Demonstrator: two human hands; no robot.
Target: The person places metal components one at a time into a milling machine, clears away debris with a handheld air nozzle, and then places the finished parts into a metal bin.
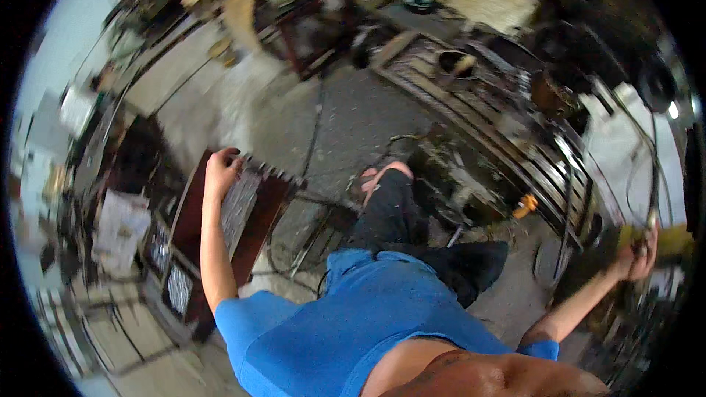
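My left hand (223,169) is at the far edge of a dark red-brown cabinet (266,209), beside a row of small metal pieces (273,171). Its fingers are curled, with something small and dark at their tips that I cannot make out. Out to the far right, my right hand (637,256) is raised with the fingers closed. A dark cable or rod (654,165) comes down to its fingertips; blur hides whether the hand grips it.
A long slatted metal bench (471,106) with tools and a round pot (454,64) runs along the right. An orange object (525,206) lies near its lower edge. Cables cross the concrete floor (346,114). A white sheet (121,224) hangs left of the cabinet.
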